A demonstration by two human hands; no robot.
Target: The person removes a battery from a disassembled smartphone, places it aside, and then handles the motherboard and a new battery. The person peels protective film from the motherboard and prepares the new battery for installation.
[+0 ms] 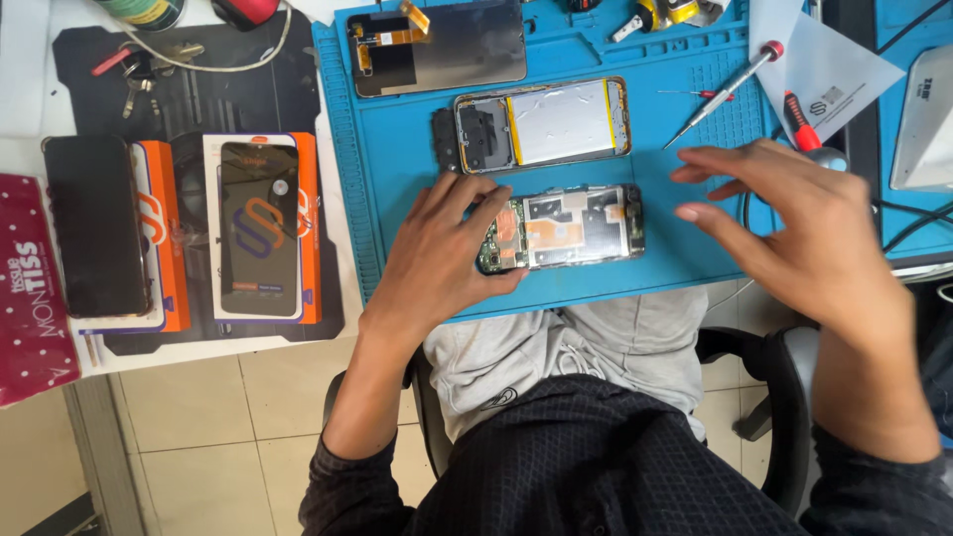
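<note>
Two hands worked: left hand pinned the opened phone near the mat's front edge; right hand hovered, fingers spread, empty.

The left hand lies palm down, fingers curled and pressing at their tips, forearm reaching up from the lap. The right hand hovers open, fingers spread and pointing left, holding nothing.
</note>
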